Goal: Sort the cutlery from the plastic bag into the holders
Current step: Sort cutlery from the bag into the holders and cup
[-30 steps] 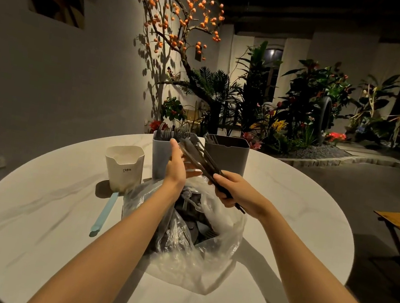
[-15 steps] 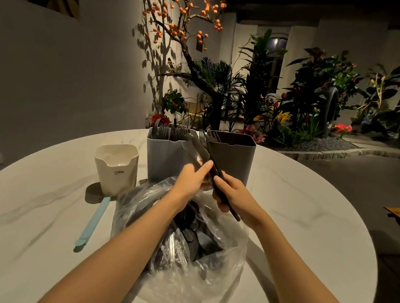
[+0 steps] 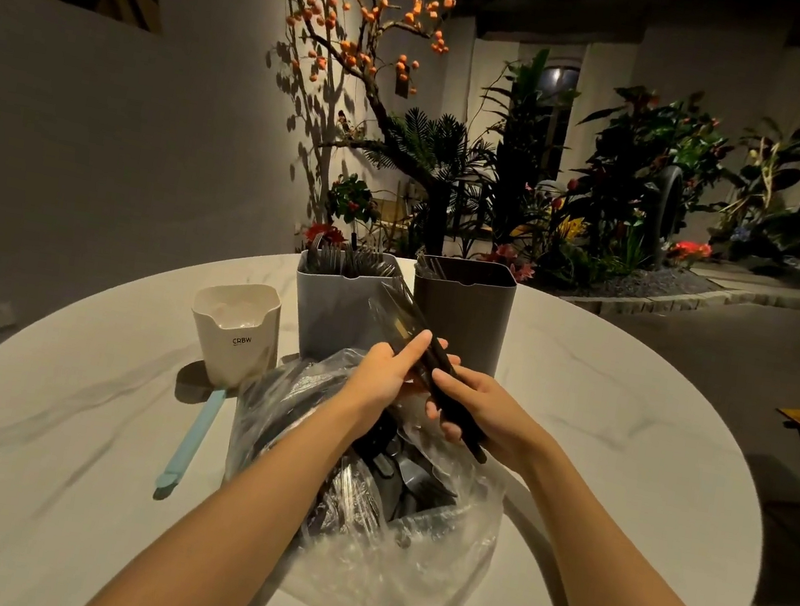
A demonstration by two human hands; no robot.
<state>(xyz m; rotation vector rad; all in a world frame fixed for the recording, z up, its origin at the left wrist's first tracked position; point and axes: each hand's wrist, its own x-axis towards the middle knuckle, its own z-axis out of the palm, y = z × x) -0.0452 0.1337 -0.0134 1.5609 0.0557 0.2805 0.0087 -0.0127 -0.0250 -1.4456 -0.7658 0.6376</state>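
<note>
On the round white marble table [image 3: 601,436], a clear plastic bag [image 3: 400,562] lies at the near edge. Behind it stand a cream holder [image 3: 235,330] leftmost, a grey holder [image 3: 335,303], and a brown holder [image 3: 464,312] rightmost.

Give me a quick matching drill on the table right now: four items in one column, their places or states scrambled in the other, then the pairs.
1. cream holder
2. blue-grey holder
3. light blue utensil
4. dark cutlery bundle

A. held in both hands above the plastic bag
B. lying flat on the table
C. leftmost holder, lettering on its side
D. forks standing in it

Pairs: 1-C, 2-D, 3-B, 4-A
</note>
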